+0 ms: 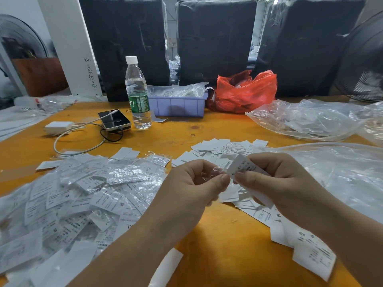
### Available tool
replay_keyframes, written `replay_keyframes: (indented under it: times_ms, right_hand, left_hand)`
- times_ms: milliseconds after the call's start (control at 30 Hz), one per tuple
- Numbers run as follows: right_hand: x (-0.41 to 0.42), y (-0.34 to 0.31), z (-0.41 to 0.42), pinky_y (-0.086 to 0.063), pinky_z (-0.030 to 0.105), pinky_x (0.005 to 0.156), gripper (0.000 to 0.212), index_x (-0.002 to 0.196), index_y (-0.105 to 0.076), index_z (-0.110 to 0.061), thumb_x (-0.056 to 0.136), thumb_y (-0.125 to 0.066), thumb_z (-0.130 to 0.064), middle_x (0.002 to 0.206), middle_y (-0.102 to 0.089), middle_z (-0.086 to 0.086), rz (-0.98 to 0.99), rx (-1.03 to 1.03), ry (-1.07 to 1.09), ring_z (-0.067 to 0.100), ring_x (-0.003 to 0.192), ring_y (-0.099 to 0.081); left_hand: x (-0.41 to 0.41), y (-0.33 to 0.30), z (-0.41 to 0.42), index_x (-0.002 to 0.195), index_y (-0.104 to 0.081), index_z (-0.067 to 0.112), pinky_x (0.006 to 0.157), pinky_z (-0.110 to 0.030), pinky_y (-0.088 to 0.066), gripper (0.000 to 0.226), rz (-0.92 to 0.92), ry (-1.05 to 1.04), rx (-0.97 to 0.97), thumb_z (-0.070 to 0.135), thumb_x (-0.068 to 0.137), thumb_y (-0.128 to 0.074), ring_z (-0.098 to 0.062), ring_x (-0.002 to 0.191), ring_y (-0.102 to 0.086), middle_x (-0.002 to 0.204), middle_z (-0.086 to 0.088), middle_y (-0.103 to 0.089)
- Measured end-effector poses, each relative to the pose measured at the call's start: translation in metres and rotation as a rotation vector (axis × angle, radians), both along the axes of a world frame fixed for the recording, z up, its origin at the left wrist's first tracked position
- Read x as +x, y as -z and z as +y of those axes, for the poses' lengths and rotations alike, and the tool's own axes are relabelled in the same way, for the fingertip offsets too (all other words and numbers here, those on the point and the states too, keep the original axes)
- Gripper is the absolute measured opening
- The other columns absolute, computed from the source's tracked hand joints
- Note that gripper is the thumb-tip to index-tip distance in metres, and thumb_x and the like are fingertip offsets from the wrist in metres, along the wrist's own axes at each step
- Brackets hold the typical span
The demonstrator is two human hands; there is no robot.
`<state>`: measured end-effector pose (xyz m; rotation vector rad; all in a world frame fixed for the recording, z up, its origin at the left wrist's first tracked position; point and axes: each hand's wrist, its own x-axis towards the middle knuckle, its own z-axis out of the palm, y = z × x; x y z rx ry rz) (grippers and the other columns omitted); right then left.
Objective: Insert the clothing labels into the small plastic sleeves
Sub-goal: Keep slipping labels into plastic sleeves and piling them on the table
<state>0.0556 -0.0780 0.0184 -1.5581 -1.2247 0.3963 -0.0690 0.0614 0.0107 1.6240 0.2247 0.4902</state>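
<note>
Hands are meeting over the orange table, and we are holding both task pieces between them. Our left hand is pinching a small clear plastic sleeve between thumb and curled fingers — it is showing as little more than a crinkled glint. Our right hand is pinching a white clothing label, its fingers curled around it; the label is tilting toward the sleeve, small black print and an "L" showing on its face. Whether its edge is inside the sleeve we cannot tell.

To the left a heap of sleeved labels is lying glossy and wrinkled, size letters showing through. Just beyond our hands, bare loose labels are spreading flat and matte. Farther off — a water bottle, a phone with a white cable, a lilac bin, a red bag and clear plastic bags on the right.
</note>
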Motion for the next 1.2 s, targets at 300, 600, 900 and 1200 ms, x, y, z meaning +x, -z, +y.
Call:
replay_keyframes:
  times_ms: [300, 600, 900, 1200]
  right_hand:
    - [-0.0017, -0.0026, 0.0008, -0.030, 0.028, 0.046, 0.017, 0.080, -0.071, -0.007, 0.079, -0.060, -0.020, 0.061, -0.046, 0.006, 0.137, -0.020, -0.043, 0.014, 0.051, -0.038]
    - [-0.0024, -0.0012, 0.0033, -0.027, 0.026, 0.048, 0.045, 0.082, -0.059, 0.013, 0.073, -0.067, -0.030, 0.064, -0.038, 0.011, 0.130, -0.113, -0.098, 0.019, 0.054, -0.032]
    - [-0.0028, -0.0012, 0.0022, -0.034, 0.013, 0.049, 0.028, 0.085, -0.063, 0.012, 0.083, -0.059, -0.015, 0.059, -0.046, -0.001, 0.155, -0.142, -0.217, 0.005, 0.051, -0.040]
    - [-0.0020, -0.0022, 0.0011, -0.035, 0.009, 0.052, 0.020, 0.094, -0.067, 0.006, 0.088, -0.054, -0.007, 0.061, -0.054, -0.014, 0.163, -0.227, -0.307, -0.001, 0.053, -0.044]
  left_hand:
    - [-0.0002, 0.0012, 0.0019, 0.080, -0.072, 0.020, 0.061, -0.022, -0.054, 0.027, 0.024, 0.033, -0.018, 0.042, 0.064, -0.071, -0.006, 0.058, -0.058, 0.068, 0.005, -0.068]
    - [-0.0023, -0.0020, -0.0002, 0.075, -0.072, 0.021, 0.058, -0.023, -0.051, 0.016, 0.019, 0.115, -0.068, 0.035, 0.066, -0.072, -0.009, 0.057, -0.058, 0.064, 0.002, -0.065]
    - [-0.0012, 0.0011, 0.0017, 0.075, -0.072, 0.023, 0.054, -0.021, -0.048, 0.013, 0.027, 0.091, -0.033, 0.033, 0.071, -0.080, -0.008, 0.058, -0.059, 0.063, 0.005, -0.064]
    - [-0.0026, 0.0004, -0.0013, 0.085, -0.071, 0.019, 0.059, -0.025, -0.046, 0.009, 0.037, 0.050, 0.102, 0.024, 0.080, -0.076, -0.008, 0.059, -0.056, 0.076, -0.015, -0.066]
